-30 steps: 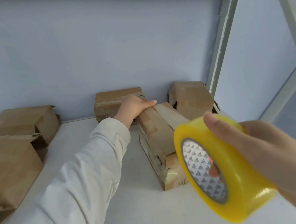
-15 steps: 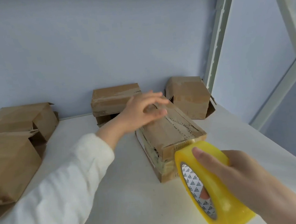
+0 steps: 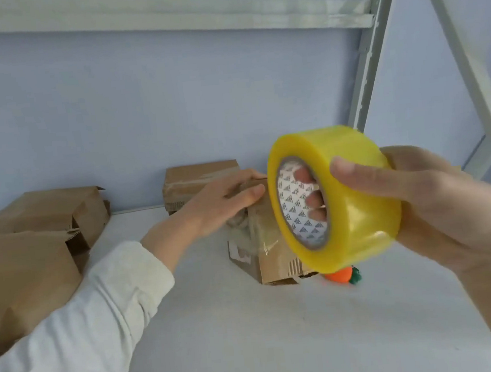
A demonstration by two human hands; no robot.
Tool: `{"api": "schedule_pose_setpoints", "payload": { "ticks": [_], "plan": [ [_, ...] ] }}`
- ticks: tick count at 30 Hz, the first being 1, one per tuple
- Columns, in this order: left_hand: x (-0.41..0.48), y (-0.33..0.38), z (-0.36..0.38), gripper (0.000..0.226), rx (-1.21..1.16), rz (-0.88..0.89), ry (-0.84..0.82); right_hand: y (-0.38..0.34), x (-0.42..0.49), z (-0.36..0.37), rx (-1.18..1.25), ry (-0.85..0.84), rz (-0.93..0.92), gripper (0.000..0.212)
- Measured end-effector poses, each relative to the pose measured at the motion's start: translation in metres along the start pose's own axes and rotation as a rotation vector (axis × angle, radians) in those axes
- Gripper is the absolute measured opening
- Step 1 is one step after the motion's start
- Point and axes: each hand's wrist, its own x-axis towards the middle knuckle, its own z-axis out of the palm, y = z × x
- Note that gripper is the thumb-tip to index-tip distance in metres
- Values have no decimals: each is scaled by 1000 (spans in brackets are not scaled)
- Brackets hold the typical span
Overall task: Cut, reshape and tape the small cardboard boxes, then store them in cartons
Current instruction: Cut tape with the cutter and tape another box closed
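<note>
A small brown cardboard box (image 3: 271,261) stands on the white shelf (image 3: 237,336) in the middle, its near corner covered in clear tape. My left hand (image 3: 224,201) lies flat on its top with fingers straight, pressing it down. My right hand (image 3: 420,205) holds a roll of yellow packing tape (image 3: 338,198) raised in front of the box, fingers through the core and thumb on the outer face. The roll hides the box's right side.
Two larger brown cartons (image 3: 22,276), (image 3: 51,210) lie at the left. Another small box (image 3: 198,178) sits against the back wall. An orange and green object (image 3: 344,275) lies by the box. Metal rack posts (image 3: 371,44) rise on the right.
My right hand lifted the tape roll up from the box's near end and turned its core toward me. My left hand shifted along the box top and flattened on it.
</note>
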Motion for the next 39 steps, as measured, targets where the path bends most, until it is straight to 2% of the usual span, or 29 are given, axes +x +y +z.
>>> {"api": "schedule_pose_setpoints", "payload": {
  "ticks": [1, 4, 5, 6, 8, 9, 11, 14, 18, 22, 28, 35, 39],
  "plan": [
    [3, 1, -2, 41, -36, -37, 34, -9, 11, 0, 44, 20, -35, 33],
    [6, 4, -3, 17, -157, -59, 143, -28, 42, 9, 115, 81, -99, 31],
    [4, 3, -4, 23, -212, -64, 171, -29, 52, 12, 117, 106, -111, 30],
    [2, 1, -4, 47, -224, -52, 185, -30, 60, 14, 109, 135, -115, 28],
    [-2, 2, -1, 102, -96, -18, 138, -30, 77, 16, 76, 210, -126, 28],
    [-3, 5, 2, 120, -6, -9, 98, -29, 84, 17, 66, 249, -135, 31],
    [-1, 10, 7, 134, 176, 19, 102, -27, 95, 17, 65, 302, -151, 35],
    [8, 9, 8, 135, 242, 6, 159, -17, 108, 12, 102, 258, -139, 35],
    [15, 7, 2, 140, 319, -46, 102, 10, 114, 3, 78, 166, -206, 42],
    [22, 12, -1, 141, 412, -43, 84, 23, 121, 6, -28, 249, -321, 47],
    [27, 13, 0, 139, 343, -33, 99, 22, 131, 15, 35, 299, -333, 56],
    [35, 7, 5, 140, 346, -29, 162, 24, 136, 13, 30, 301, -306, 42],
    [39, 0, 4, 142, 306, -59, 202, 28, 135, 10, 5, 246, -279, 45]
  ]
}}
